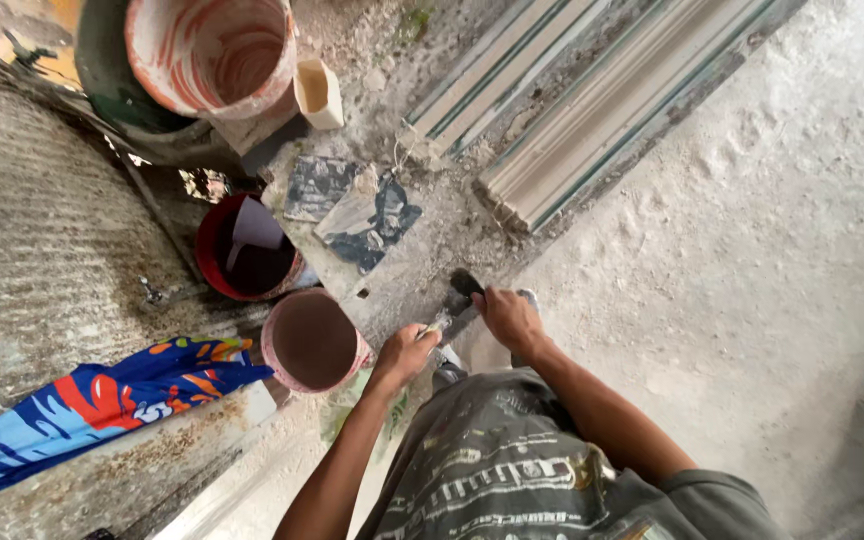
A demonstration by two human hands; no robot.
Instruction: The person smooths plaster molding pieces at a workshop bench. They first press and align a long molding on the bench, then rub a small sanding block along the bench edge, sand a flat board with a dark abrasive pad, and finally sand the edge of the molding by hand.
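The left hand [407, 352] is closed around the pale handle of a small dark tool [455, 303], perhaps a scraper, just right of the pink-rimmed bucket [312, 342]. The right hand [509, 317], further right of that bucket, pinches the tool's dark end. Beyond the bucket stands a red bucket [247, 250].

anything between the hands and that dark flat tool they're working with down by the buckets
Nothing visible does. The right hand already grips the dark flat-bladed tool, and the left hand is closed on its lighter lower end. The empty pinkish round bucket sits just beside the left hand, apart from it.
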